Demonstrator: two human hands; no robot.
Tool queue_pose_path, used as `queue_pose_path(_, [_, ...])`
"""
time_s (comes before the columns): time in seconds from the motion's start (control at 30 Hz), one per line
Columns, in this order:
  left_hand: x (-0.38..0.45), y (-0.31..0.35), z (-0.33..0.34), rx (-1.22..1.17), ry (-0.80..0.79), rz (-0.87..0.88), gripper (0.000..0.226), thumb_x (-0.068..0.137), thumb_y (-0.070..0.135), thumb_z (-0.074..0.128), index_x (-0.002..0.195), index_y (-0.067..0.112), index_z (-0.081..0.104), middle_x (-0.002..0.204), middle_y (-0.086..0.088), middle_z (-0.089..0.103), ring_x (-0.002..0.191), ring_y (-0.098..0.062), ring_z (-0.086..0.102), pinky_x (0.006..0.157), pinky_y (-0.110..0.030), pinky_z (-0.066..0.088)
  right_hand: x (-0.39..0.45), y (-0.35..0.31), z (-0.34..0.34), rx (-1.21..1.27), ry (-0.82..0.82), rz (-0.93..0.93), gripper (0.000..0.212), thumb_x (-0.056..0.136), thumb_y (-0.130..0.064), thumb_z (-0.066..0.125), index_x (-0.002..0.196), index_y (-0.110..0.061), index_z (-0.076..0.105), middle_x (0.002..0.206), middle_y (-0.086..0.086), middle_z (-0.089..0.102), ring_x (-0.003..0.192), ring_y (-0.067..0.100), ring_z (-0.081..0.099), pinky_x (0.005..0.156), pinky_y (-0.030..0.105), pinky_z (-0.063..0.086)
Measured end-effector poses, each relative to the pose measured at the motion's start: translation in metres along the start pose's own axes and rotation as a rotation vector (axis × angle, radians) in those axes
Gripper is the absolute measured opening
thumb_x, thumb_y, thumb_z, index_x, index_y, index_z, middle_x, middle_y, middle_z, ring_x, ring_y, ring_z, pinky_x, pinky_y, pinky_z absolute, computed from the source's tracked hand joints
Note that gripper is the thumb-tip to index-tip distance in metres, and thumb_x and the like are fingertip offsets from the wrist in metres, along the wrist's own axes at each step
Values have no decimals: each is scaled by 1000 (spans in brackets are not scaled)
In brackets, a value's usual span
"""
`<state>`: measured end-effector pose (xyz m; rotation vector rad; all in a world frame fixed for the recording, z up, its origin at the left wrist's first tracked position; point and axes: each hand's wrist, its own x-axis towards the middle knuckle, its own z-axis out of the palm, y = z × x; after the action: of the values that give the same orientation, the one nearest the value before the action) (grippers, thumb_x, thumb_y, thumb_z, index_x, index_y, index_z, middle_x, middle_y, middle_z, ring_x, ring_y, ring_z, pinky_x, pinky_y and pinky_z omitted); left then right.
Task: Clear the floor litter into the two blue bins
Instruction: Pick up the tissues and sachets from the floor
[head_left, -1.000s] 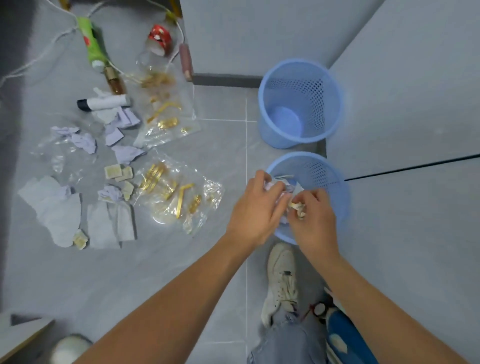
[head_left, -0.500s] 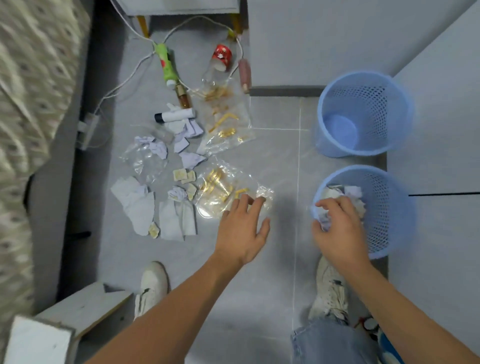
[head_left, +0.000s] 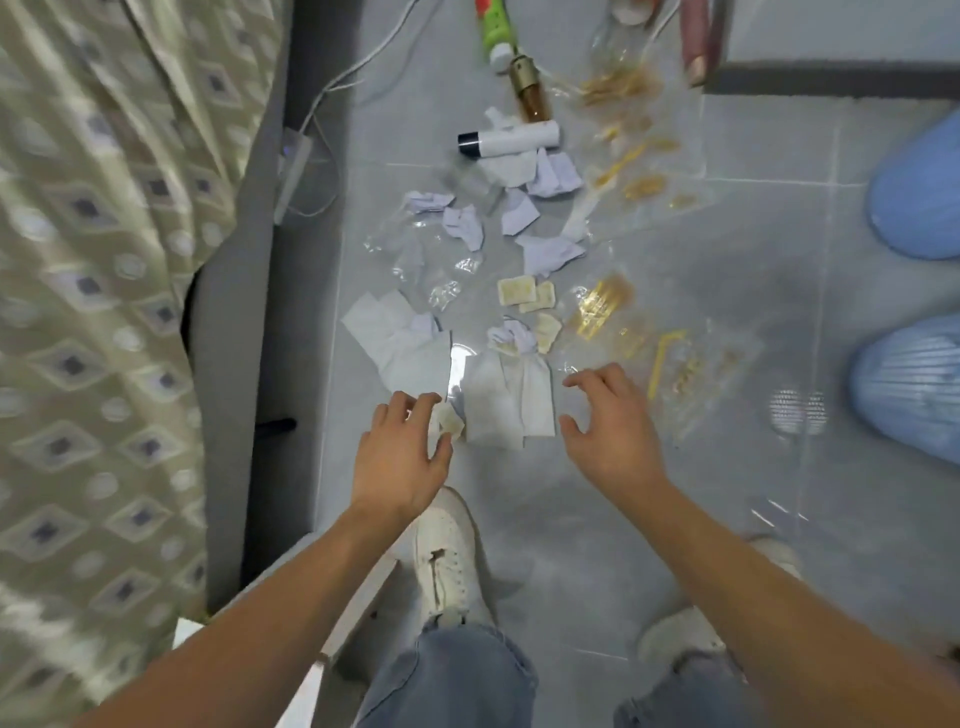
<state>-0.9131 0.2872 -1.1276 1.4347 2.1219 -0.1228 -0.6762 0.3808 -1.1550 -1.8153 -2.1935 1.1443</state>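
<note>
Litter is spread over the grey tiled floor: flat white paper sheets (head_left: 506, 402), crumpled lilac paper scraps (head_left: 465, 226), small beige wrappers (head_left: 517, 291) and clear plastic bags holding gold pieces (head_left: 670, 358). My left hand (head_left: 402, 457) hovers with fingers apart over a small beige wrapper (head_left: 449, 423) at the sheets' near-left corner. My right hand (head_left: 610, 426) is open too, beside the sheets' right edge, and holds nothing. The two blue bins, the far one (head_left: 914, 197) and the near one (head_left: 909, 387), show partly at the right edge.
A white tube with a black cap (head_left: 511, 144), a green tube (head_left: 493, 31), an amber bottle (head_left: 530, 91) and a pink tube (head_left: 696, 41) lie at the far end. A patterned bedcover (head_left: 104, 260) hangs at left. White cables (head_left: 343, 78) trail there. My white shoes (head_left: 449, 556) stand close below.
Both hands left the near bin, where they dropped crumpled paper, and moved left over the floor litter. The view swung left; the bins now sit at the right edge.
</note>
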Motion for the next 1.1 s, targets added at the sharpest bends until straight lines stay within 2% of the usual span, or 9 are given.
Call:
queue_pose_path(0.17, [42,-61,51,-27,-29,-94,55,97,31,60,149,28,43,151,-4,39,133,-30,42,96,-47,53,28,1,86,-119,-174,-40,48,83,-15,73,128,-26,58,130,-4,44,124,25,43,81,45,56])
queue_pose_path(0.37, [104,-96,89,59,-19,-38,72,94,22,67,155,37,32,163,-2,21,143,-33,31,101,-49,49,56,6,151,-306,-268,-184,65,83,-14,73,141,-31,48,144,0,37,127,27,36,80,39,55])
queue_pose_path(0.43, [117,-104,101,76,-66,-36,75,92,24,70,154,40,31,161,-3,21,138,-35,33,98,-50,50,61,10,168,-409,-310,-200,74,79,-16,77,143,-32,44,146,4,34,126,31,36,85,43,53])
queue_pose_path(0.5, [126,-109,112,71,-75,-48,71,90,24,71,150,40,36,154,-6,25,133,-36,35,91,-49,51,67,16,179,-478,-290,-168,75,75,-15,79,139,-32,44,143,5,34,121,32,38,81,44,52])
queue_pose_path(0.63, [130,-112,129,112,28,-30,40,90,19,66,128,25,57,127,-9,44,113,-33,44,73,-42,45,72,25,184,-451,-268,-175,39,86,-11,66,122,-19,54,127,7,46,112,30,44,64,36,43])
queue_pose_path(0.7, [127,-110,134,86,21,-22,23,92,19,60,114,18,62,117,-8,50,107,-32,49,68,-38,41,70,29,182,-386,-284,-174,30,87,-8,63,116,-13,58,124,8,50,111,29,47,63,36,41])
queue_pose_path(0.87, [117,-99,125,-58,49,13,7,88,12,59,91,14,53,96,-3,52,81,-28,54,58,-35,41,66,34,173,-222,-205,-223,20,80,-1,61,99,-9,60,111,9,55,96,31,53,64,43,49])
queue_pose_path(0.93, [111,-92,113,-115,79,41,9,87,9,60,89,14,53,94,0,49,74,-25,52,57,-32,38,64,32,164,-155,-155,-246,21,73,3,62,90,-8,60,100,8,56,85,32,53,60,42,47])
queue_pose_path(1.1, [82,-65,67,-164,150,58,5,85,6,64,84,11,63,98,2,52,72,-23,55,61,-39,50,46,13,113,-34,-57,-254,24,65,7,64,83,-8,62,90,5,56,73,28,52,60,28,31])
